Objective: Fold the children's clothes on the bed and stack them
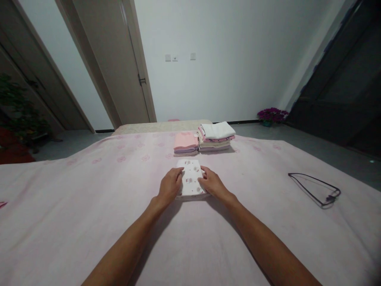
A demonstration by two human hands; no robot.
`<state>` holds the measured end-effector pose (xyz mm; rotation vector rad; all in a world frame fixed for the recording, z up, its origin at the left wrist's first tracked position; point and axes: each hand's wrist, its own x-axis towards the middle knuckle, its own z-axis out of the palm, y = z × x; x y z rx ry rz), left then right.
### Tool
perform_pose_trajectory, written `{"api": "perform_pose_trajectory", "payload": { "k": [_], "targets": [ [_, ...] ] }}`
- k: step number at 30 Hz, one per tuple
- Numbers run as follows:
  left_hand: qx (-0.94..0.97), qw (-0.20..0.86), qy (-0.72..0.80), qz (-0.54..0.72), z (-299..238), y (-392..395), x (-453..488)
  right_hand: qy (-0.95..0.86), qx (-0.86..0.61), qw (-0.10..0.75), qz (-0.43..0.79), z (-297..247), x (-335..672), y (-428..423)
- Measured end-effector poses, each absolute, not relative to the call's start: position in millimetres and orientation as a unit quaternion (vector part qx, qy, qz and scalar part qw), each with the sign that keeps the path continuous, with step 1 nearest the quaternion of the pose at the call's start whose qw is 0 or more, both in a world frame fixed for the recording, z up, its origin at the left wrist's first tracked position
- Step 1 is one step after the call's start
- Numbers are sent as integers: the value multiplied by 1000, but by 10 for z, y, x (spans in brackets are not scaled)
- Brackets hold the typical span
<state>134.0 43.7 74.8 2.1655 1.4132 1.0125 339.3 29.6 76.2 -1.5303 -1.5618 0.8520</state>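
A folded white cloth (191,178) with small printed figures lies flat on the pink flowered bed cover (119,222), straight in front of me. My left hand (172,183) is closed on its left edge, thumb on top. On the opposite edge, my right hand (213,182) grips the same cloth, its thumb on the upper face and the other fingers around the side. Just beyond it sit a stack of folded pink and purple cloths (185,143) and, to the right, a taller stack of folded cloths (216,137) with a white one on top.
A black cord-like loop (316,190) lies on the cover at the right. Behind the far edge is a pale beige surface (160,126). Purple flowers in a pot (271,116) stand by the wall, and a leafy plant (20,113) is at the left near the doors.
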Motion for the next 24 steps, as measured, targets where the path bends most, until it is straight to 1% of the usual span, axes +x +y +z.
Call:
{"api": "perform_pose_trajectory", "payload": {
  "k": [2, 4, 7, 11, 16, 18, 20, 22, 24],
  "targets": [
    [811, 137, 466, 326, 603, 443, 1346, -645, -636, 341, 253, 781, 3456, 296],
    [848, 106, 427, 296, 470, 435, 1389, -662, -648, 309, 214, 804, 3489, 274],
    [875, 70, 406, 256, 364, 394, 1471, -684, -652, 270, 186, 844, 3510, 223],
    [880, 44, 426, 208, 350, 312, 1544, -702, -662, 219, 145, 884, 3537, 165],
    [873, 15, 449, 191, 330, 221, 1598, -709, -671, 178, 120, 904, 3561, 135],
    [866, 19, 461, 191, 319, 210, 1607, -707, -679, 165, 106, 889, 3572, 133],
    [862, 45, 466, 195, 311, 220, 1593, -701, -688, 165, 88, 855, 3592, 141],
    [863, 99, 447, 213, 302, 252, 1543, -689, -699, 171, 82, 807, 3625, 159],
    [849, 169, 422, 269, 292, 300, 1458, -675, -711, 174, 96, 754, 3663, 189]
  ]
}}
